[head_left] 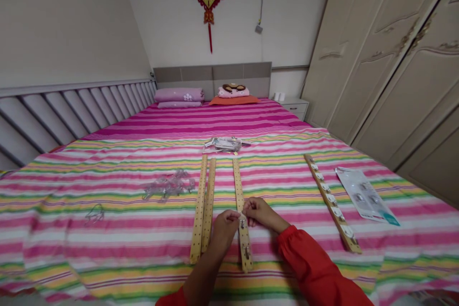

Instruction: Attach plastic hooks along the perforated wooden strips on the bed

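A perforated wooden strip [238,186] lies lengthwise on the striped bed cover in front of me. My left hand [223,232] is pinched on a small metal hook [242,223] at the strip's near part. My right hand [261,213] presses fingers together on the strip's right edge beside that hook. A second small hook [246,251] sits lower on the same strip. Two more perforated strips [203,203] lie side by side just left of my left hand.
A fourth strip with several round white fittings [332,201] lies to the right, beside a clear plastic packet [366,196]. Clear plastic pieces [168,184] lie left, another packet [225,144] farther up. Pillows [179,95] at the headboard, wardrobe [398,67] on the right.
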{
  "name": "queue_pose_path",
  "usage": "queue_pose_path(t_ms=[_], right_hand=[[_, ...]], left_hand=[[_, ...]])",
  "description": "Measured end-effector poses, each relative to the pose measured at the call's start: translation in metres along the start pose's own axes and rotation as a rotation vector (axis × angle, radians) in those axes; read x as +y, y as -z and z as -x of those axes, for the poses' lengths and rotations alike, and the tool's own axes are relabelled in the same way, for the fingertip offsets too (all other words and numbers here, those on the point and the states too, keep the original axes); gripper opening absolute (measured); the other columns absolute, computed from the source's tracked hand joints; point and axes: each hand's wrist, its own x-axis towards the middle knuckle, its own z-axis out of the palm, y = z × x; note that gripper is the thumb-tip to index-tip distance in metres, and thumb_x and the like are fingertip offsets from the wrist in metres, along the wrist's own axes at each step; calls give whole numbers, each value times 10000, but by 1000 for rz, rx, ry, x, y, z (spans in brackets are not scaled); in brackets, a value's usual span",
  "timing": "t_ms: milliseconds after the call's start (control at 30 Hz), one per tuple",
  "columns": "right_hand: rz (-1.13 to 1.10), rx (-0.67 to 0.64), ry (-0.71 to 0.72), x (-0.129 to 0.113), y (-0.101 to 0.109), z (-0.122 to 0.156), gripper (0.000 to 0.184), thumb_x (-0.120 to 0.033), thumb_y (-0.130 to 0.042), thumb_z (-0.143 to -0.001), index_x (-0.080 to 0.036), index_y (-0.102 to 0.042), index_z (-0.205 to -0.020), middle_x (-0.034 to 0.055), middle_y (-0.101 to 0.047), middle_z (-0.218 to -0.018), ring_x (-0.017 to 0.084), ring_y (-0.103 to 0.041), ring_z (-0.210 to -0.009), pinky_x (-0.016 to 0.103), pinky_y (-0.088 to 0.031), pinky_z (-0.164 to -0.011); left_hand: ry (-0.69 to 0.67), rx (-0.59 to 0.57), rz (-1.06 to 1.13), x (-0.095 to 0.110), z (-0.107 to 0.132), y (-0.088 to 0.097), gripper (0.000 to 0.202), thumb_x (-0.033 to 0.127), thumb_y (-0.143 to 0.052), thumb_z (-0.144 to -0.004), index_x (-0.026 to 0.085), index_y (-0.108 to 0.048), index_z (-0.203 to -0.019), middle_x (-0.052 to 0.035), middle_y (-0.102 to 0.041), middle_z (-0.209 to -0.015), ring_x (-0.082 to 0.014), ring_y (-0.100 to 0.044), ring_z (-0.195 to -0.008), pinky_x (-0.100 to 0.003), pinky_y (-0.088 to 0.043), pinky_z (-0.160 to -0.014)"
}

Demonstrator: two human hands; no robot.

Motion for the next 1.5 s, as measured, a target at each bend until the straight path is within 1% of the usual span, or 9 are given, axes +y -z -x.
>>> queue_pose_path(t_ms=[233, 600, 667, 733, 933, 1033, 1200, 1333, 1500], right_hand=[[-2, 62, 2, 8, -3, -1, 348, -449, -719, -585, -214, -476, -669, -79, -550, -379, 98, -495, -317, 200, -362, -347], [16, 187, 81, 13, -10, -3, 412, -556, -670, -617, -241, -409, -559, -113, -391, -302, 70, -321, -239, 208, -182, -303], [6, 207, 89, 11, -11, -1, 429, -591, -624, -659, -242, -402, -546, -104, -392, -316, 72, -316, -239, 218, -179, -303], [-14, 229, 85, 10, -12, 1, 449, -614, -573, -708, -237, -405, -531, -92, -406, -340, 70, -321, -248, 224, -191, -308], [-81, 259, 73, 11, -12, 4, 465, -622, -571, -721, -222, -429, -530, -81, -423, -375, 67, -329, -266, 224, -188, -316], [-98, 270, 76, 13, -12, 3, 469, -637, -580, -703, -221, -435, -541, -85, -425, -379, 65, -324, -264, 223, -188, -316], [-99, 269, 70, 15, -11, 1, 471, -640, -591, -694, -216, -445, -551, -89, -429, -381, 57, -319, -259, 219, -187, -314], [-123, 265, 62, 17, -10, -1, 479, -658, -595, -675, -210, -467, -565, -84, -455, -392, 51, -317, -250, 215, -175, -308], [-138, 266, 54, 15, -9, 0, 472, -646, -609, -668, -208, -466, -562, -82, -460, -385, 45, -302, -246, 214, -148, -311]], left_hand=[[6, 30, -28, -10, -2, -5, 146, 134, -599, -597, 171, -698, -698, -7, -687, -675, -166, -626, -685, -266, -480, -680], [2, 53, -30, -19, 1, -10, 257, 125, -634, -592, 143, -731, -829, -47, -692, -790, -181, -626, -752, -286, -492, -728], [-56, 34, -21, -12, 2, 2, 277, 180, -650, -615, 156, -731, -879, -33, -675, -776, -165, -607, -720, -276, -484, -701], [-134, 61, -11, -2, -1, 24, 292, 250, -636, -659, 156, -721, -922, -30, -660, -773, -154, -590, -697, -268, -476, -669], [-375, 434, -253, 14, -36, 122, 225, 271, -518, -737, 146, -691, -811, -49, -643, -771, -169, -576, -715, -284, -464, -665], [-426, 481, -467, 7, -56, 153, 229, 252, -499, -755, 152, -689, -835, -47, -630, -761, -174, -572, -698, -293, -462, -657], [-504, 465, -690, -3, -72, 164, 231, 164, -516, -730, 160, -694, -877, -59, -602, -809, -195, -564, -764, -310, -448, -697], [-580, 460, -923, -4, -77, 163, 194, 132, -493, -753, 163, -684, -765, -57, -580, -783, -195, -551, -769, -297, -434, -673], [-654, 457, -878, -3, -71, 168, 165, 140, -511, -764, 178, -671, -757, -41, -572, -775, -184, -551, -757, -291, -435, -673]])
